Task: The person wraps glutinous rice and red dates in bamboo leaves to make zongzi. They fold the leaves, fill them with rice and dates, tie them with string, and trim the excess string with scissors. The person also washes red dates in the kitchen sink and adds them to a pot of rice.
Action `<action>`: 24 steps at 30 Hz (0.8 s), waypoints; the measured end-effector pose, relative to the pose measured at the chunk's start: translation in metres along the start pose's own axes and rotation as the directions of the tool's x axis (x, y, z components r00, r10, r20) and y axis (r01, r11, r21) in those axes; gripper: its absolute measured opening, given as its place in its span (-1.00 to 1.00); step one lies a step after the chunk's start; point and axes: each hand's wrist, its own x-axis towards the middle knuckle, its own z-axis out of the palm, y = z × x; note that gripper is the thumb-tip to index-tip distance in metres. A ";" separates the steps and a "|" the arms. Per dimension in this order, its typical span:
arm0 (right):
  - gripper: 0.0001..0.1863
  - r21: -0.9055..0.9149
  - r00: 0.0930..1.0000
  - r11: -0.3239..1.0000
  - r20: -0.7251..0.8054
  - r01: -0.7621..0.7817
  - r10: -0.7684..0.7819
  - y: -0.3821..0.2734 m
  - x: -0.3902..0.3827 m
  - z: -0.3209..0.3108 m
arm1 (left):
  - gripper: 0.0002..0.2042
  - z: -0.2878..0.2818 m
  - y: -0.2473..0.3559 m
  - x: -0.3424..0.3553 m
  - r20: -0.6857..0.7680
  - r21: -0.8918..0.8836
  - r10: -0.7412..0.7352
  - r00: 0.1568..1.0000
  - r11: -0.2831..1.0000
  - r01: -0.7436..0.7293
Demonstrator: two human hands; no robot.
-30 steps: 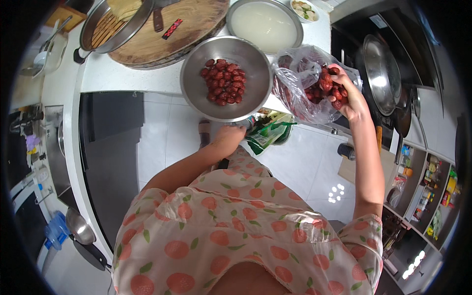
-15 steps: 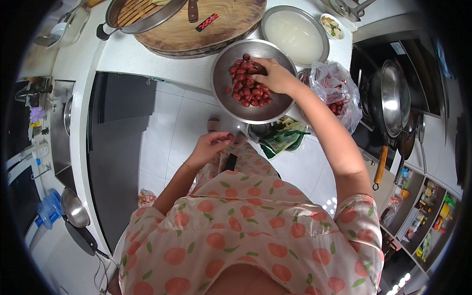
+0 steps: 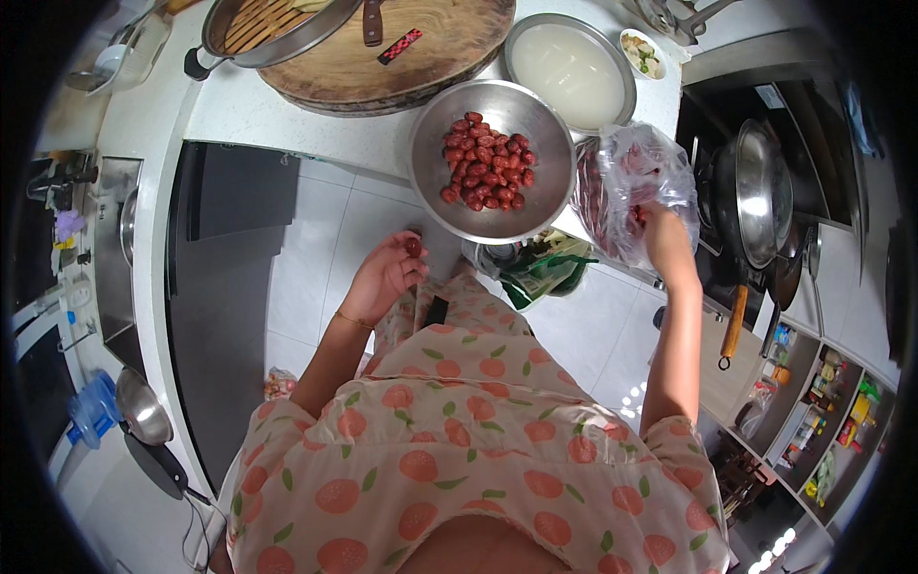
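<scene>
A metal bowl (image 3: 426,191) sits at the counter's edge, overhanging it a little, with a heap of wrinkled red dates (image 3: 488,163) in its middle. My left hand (image 3: 381,275) is below and left of the bowl, apart from it, and pinches a single red date (image 3: 413,246) at its fingertips. To the right of the bowl lies a clear plastic bag (image 3: 660,158) with more red dates inside. My right hand (image 3: 667,247) reaches into this bag; its fingertips are hidden by the plastic and the dates.
Behind the bowl stand a round pan of cloudy liquid (image 3: 569,72) and a small white bowl of chopped food (image 3: 643,53). A thick wooden chopping board (image 3: 325,81) bears a knife (image 3: 373,24). At right, a wok (image 3: 760,191) rests on the stove. A green bag (image 3: 545,277) hangs below the counter.
My right hand has left the dates in the metal bowl and moved right into the plastic bag. My left hand, still with a date, has shifted left and up slightly.
</scene>
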 end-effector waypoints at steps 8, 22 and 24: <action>-0.41 -0.225 0.955 0.970 0.259 -0.090 0.148 0.089 0.084 0.106 | -0.71 0.004 0.002 -0.001 -0.072 0.066 -0.001 0.997 0.998 0.006; 0.08 0.486 0.979 0.867 0.098 0.110 -0.179 0.111 0.077 0.119 | -0.69 0.002 0.003 -0.008 -0.120 0.081 0.020 0.993 0.997 -0.010; -0.01 0.403 0.987 0.910 0.080 0.097 -0.141 0.109 0.072 0.117 | -0.69 0.003 0.004 -0.010 -0.129 0.074 0.021 0.991 0.997 -0.011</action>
